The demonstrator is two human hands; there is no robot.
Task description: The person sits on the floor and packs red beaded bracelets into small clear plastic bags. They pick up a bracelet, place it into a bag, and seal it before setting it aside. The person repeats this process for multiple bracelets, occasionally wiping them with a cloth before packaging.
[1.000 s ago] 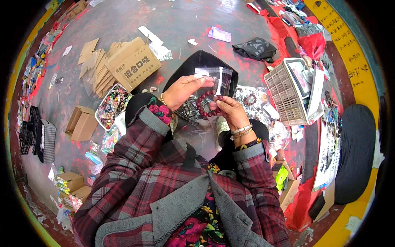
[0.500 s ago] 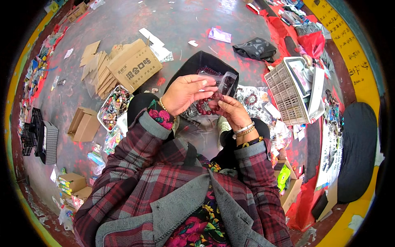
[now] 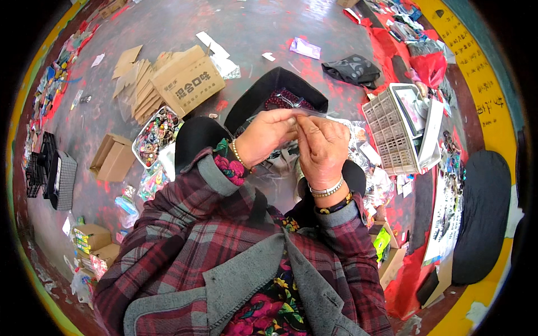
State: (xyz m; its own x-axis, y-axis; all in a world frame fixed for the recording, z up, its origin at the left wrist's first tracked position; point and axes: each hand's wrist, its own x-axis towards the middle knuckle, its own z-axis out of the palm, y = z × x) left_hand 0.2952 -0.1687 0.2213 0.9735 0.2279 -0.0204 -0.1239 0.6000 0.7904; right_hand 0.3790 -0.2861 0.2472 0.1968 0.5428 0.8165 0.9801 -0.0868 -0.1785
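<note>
Both hands have closed in on each other: a half second ago the left fingers lay apart over the bag's side and the red bracelet showed between the hands; now fingertips meet and the bracelet is out of sight. Whether it sits in the bag (image 3: pixel 301 112) behind the fingers, I cannot tell. Only a thin clear edge of the bag shows, right at the fingertips. Left hand (image 3: pixel 263 136) pinches that edge between thumb and forefinger; right hand (image 3: pixel 323 147), now turned with its back up, pinches it too, its other fingers curled. Work seems to have passed from handling the beads to working the bag's edge, perhaps its mouth.

Just beyond the fingertips, more red beads (image 3: pixel 273 101) lie in the black bin (image 3: pixel 242 109). Left of the fingers are trinkets (image 3: pixel 158 133) in a white tray (image 3: pixel 136 150), with a carton (image 3: pixel 190 84) farther out. Right of them, well apart, tilts a pale crate (image 3: pixel 386 134).
</note>
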